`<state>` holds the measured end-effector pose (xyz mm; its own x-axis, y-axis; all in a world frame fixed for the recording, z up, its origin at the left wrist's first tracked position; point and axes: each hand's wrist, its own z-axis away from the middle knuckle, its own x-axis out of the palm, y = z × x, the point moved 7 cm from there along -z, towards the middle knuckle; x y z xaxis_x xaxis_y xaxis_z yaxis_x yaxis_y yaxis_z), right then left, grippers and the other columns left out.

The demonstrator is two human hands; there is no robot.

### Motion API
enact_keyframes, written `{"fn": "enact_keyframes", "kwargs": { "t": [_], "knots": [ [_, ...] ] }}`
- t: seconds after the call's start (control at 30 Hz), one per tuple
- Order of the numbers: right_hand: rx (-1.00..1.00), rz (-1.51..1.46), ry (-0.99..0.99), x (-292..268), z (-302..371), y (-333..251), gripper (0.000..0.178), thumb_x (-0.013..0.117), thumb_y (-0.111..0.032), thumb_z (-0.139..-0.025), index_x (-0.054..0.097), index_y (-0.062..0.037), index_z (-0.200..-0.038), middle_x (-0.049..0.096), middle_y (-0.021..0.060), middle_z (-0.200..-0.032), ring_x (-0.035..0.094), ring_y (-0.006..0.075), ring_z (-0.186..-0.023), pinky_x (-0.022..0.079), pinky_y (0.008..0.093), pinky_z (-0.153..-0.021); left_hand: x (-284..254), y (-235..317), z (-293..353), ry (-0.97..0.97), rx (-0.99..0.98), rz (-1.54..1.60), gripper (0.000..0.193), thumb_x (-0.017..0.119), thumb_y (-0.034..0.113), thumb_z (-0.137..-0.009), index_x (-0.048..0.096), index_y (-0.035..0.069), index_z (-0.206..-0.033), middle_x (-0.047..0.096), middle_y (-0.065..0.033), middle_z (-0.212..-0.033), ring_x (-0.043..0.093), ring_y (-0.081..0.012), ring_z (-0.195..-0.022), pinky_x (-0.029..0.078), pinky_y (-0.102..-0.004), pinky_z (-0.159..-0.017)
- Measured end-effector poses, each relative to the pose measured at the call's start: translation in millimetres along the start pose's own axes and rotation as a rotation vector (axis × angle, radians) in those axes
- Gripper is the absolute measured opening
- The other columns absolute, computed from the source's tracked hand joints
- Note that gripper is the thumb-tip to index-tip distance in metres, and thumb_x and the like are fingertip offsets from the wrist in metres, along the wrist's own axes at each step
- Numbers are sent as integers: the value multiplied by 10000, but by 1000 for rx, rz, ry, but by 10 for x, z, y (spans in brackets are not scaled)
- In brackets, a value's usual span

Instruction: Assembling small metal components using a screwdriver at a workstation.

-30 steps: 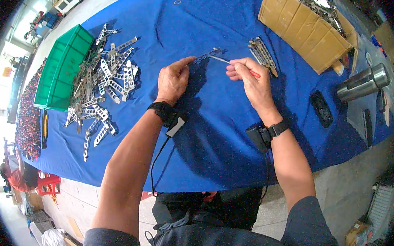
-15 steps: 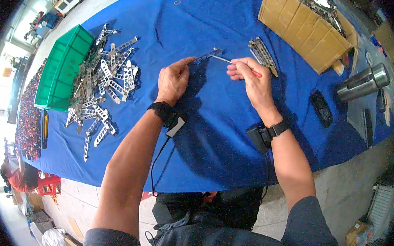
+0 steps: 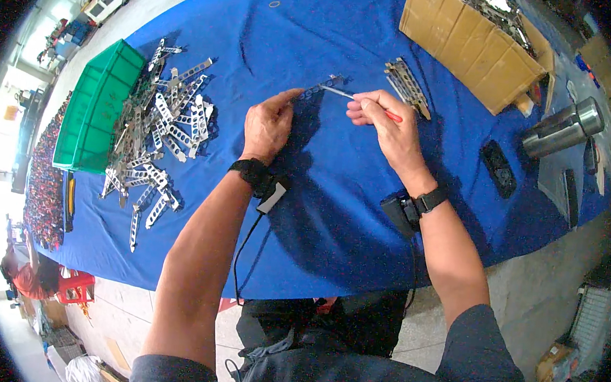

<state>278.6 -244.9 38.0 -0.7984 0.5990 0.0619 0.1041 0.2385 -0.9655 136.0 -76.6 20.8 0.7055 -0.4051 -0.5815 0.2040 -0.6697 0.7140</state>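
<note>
My left hand (image 3: 268,125) is closed on the near end of a flat metal strip with a row of holes (image 3: 321,86), which points away to the far right over the blue cloth. In my right hand (image 3: 389,128) is a slim red-handled tool (image 3: 338,92) with a thin metal shaft, its exact kind unclear. The shaft's tip meets or hovers just over the strip's middle; contact is too fine to tell. To the left lies a loose heap of similar perforated strips (image 3: 175,120). A small neat row of strips (image 3: 407,86) rests beyond my right hand.
A green plastic bin (image 3: 99,106) stands tilted by the heap. At the far right is a cardboard box (image 3: 468,42) full of metal parts. A dark phone-like object (image 3: 498,168) and a steel tumbler (image 3: 564,129) lie on the right. Cables hang from both wrists.
My right hand has drawn slightly left and nearer, sliding the tool's tip along the strip toward my left hand. The left hand stays nearly still.
</note>
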Motion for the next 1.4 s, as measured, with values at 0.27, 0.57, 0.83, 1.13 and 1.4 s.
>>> {"fn": "enact_keyframes", "kwargs": {
  "t": [0.27, 0.57, 0.83, 1.13, 1.4],
  "knots": [
    [27, -60, -2, -35, -2, 39, 242, 517, -171, -980, 641, 36, -984, 696, 141, -893, 684, 177, -785, 556, 293, -710, -6, -16, 10, -9, -33, -35, 284, 550, 118, -875, 700, 129, -1117, 682, -182, -811, 681, -317, -754, 521, -380, -714],
    [13, 4, -29, -11, 1, 18, 240, 523, -170, -977, 647, 35, -988, 697, 135, -904, 682, 169, -804, 554, 290, -717, -12, -3, 11, -21, -43, -36, 294, 546, 131, -879, 696, 142, -1131, 669, -166, -759, 670, -305, -713, 511, -382, -691],
    [36, 11, -19, -51, -7, 38, 242, 523, -169, -977, 643, 39, -1006, 698, 138, -912, 683, 174, -790, 557, 290, -714, 4, 8, 4, -102, -108, -79, 290, 518, 98, -915, 665, 45, -1159, 712, -159, -1030, 690, -218, -948, 515, -331, -843],
    [0, -2, -21, -32, -3, 43, 236, 521, -163, -983, 644, 38, -1002, 699, 143, -914, 687, 180, -806, 560, 299, -715, -5, 6, 4, -28, -36, -44, 304, 540, 123, -869, 696, 130, -1129, 692, -174, -850, 679, -316, -766, 521, -389, -728],
    [14, -12, 11, -48, -13, 51, 225, 525, -156, -979, 643, 35, -990, 700, 139, -906, 688, 179, -803, 560, 294, -721, 2, -8, 8, -33, -50, -44, 297, 543, 121, -874, 700, 131, -1126, 680, -168, -786, 678, -304, -736, 514, -379, -706]
  ]
}}
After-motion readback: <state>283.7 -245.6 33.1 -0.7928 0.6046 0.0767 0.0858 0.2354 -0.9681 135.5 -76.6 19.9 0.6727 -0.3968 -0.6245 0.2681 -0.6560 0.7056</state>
